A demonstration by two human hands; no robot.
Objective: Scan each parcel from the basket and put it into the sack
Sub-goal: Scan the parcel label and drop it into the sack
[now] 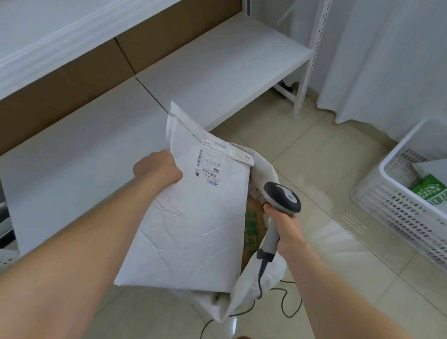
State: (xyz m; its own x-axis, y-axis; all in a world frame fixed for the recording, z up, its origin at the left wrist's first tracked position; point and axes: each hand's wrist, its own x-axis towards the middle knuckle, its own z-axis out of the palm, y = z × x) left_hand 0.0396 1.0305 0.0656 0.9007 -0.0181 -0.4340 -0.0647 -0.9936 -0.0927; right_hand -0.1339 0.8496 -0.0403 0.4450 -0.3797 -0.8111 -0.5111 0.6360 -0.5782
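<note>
Left hand [158, 170] grips parcel [193, 228] at its left edge over sack [244, 294]; right hand [286, 231] grasps scanner [282, 197].

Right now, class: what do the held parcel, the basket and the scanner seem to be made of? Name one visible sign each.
Parcel: likely thin matte white plastic film, perhaps padded; it shows soft creases.
Basket: apparently rigid white plastic; moulded walls with rows of slots.
Scanner: hard plastic, grey and dark; smooth, slightly glossy head.
</note>
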